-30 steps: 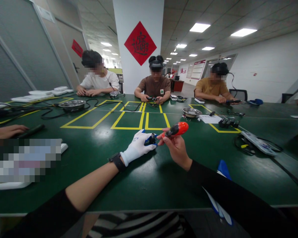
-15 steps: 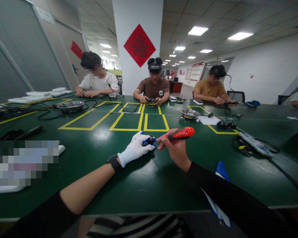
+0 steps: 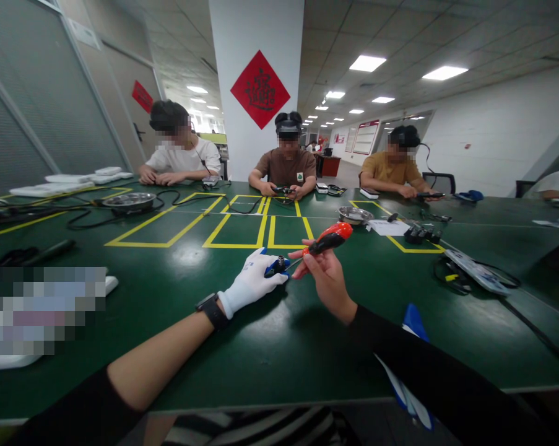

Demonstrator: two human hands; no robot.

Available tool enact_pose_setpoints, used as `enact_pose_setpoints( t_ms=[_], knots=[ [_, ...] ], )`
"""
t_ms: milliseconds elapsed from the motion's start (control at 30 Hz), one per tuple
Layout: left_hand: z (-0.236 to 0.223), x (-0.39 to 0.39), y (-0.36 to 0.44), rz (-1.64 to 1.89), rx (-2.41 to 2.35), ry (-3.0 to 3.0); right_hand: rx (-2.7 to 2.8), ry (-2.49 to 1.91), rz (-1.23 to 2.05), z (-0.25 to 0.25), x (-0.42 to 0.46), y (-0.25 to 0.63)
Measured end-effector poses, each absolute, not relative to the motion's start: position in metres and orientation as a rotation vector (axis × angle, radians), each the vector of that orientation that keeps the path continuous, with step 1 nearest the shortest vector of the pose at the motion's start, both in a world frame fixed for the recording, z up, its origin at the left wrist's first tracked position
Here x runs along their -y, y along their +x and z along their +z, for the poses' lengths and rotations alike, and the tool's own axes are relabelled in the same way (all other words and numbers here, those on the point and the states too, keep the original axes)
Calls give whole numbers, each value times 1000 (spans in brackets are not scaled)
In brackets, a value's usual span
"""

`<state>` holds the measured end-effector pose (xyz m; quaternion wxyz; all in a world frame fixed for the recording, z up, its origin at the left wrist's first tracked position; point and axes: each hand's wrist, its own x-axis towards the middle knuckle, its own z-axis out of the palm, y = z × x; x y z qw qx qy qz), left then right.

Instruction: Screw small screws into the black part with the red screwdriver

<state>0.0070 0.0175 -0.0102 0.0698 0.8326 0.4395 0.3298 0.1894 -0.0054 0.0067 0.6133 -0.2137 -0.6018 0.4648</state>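
Observation:
My left hand [image 3: 254,277], in a white work glove with blue fingertips, is closed around a small black part with a metal fitting [image 3: 277,266] on top; what kind of part it is I cannot make out. Bare, my right hand [image 3: 329,282] grips a red and black screwdriver [image 3: 329,240]. Its handle points up to the right, and the thin shaft slants down to the left towards the black part. Whether the tip touches the part is hidden by fingers and glove. Both hands are just above the green table [image 3: 242,359].
A white and blue glove [image 3: 416,322] hangs over the table's front edge under my right forearm. To the right lie a power strip [image 3: 476,271] with cables and several black parts [image 3: 421,233]. Metal bowls [image 3: 355,214] stand farther back. Three people sit opposite.
The screwdriver handle has tilted up more steeply and shifted left, and my right fingers now hold it nearer the shaft end. My left hand keeps its hold on the black part.

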Motion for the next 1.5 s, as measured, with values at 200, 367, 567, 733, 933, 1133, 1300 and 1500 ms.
enact_pose_setpoints(
  t_ms=[200,367,567,733,933,1133,1300,1500],
  knots=[
    [-12,-18,7,975,-1364,2473,1342,-551,1023,7,5,190],
    [-12,-18,7,960,-1357,2483,1337,-501,1040,7,6,191],
    [-13,-19,7,992,-1337,2496,1369,-541,984,8,5,190],
    [-15,-20,6,984,-1348,2494,1329,-572,975,9,3,190],
    [-15,-21,7,987,-1350,2483,1265,-557,993,8,3,189],
    [-11,-19,8,979,-1315,2497,1358,-513,990,6,7,189],
    [-9,-17,8,993,-1307,2500,1382,-551,978,6,7,188],
    [-13,-20,6,985,-1308,2487,1320,-554,1008,5,3,188]
  ],
)
